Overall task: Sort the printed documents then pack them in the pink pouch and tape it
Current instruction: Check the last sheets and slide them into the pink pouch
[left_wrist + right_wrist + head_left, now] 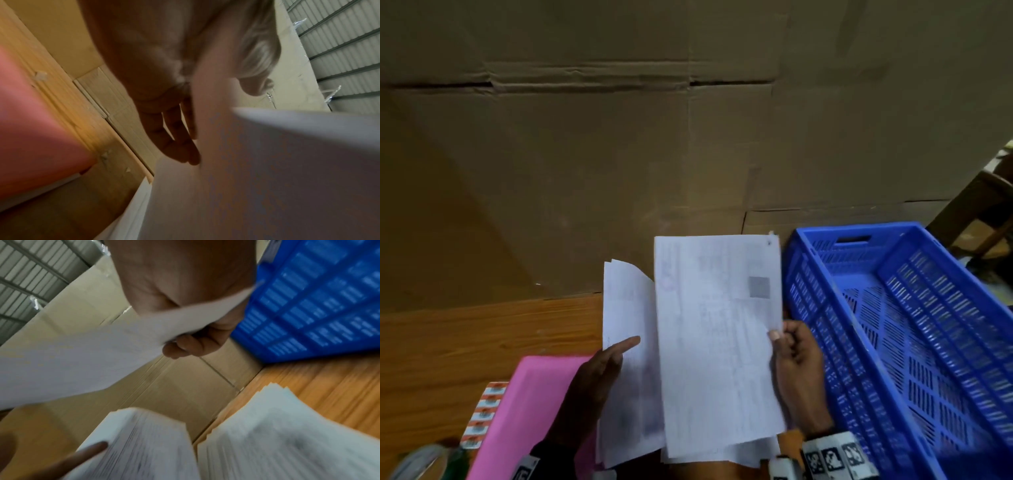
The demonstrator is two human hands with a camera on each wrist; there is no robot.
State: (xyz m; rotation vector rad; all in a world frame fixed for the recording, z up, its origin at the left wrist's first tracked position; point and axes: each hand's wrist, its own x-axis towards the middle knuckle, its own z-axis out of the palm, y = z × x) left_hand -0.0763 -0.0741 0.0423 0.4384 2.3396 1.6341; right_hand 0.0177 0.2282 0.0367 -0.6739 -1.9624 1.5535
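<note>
Printed documents (717, 346) are being sorted above the wooden table (482, 342): the right hand (796, 363) is pinching one sheet's edge, apparently to separate it, while the left hand (592, 383) is gripping the remaining stack (628, 359) beside the pink pouch (527, 407).

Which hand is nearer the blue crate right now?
Right. The right hand pinches a sheet beside the blue crate; the left hand holds the paper stack farther away, over the pink pouch.
</note>
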